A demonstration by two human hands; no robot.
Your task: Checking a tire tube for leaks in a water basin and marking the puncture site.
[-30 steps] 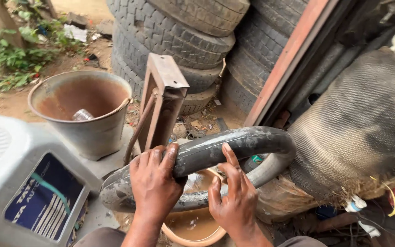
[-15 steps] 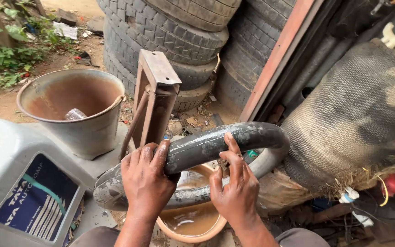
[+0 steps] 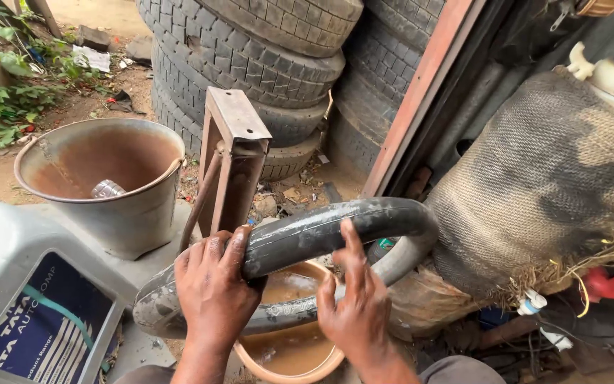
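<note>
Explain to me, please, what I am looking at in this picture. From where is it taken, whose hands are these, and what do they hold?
The picture comes from a camera worn on a person's head, looking down at that person's own two bare hands. There is no machine here.

The left hand grips a black rubber inner tube, inflated and bent into a loop. The right hand lies open against the tube, fingers spread. Under the tube stands an orange basin of brown, muddy water.

Around them: a dented metal bucket, also with murky water and something small and clear in it; a rusty metal stand; a stack of worn tyres; a grey plastic case at the lower left; and a burlap-wrapped bundle on the right. The ground is bare earth with some weeds.
</note>
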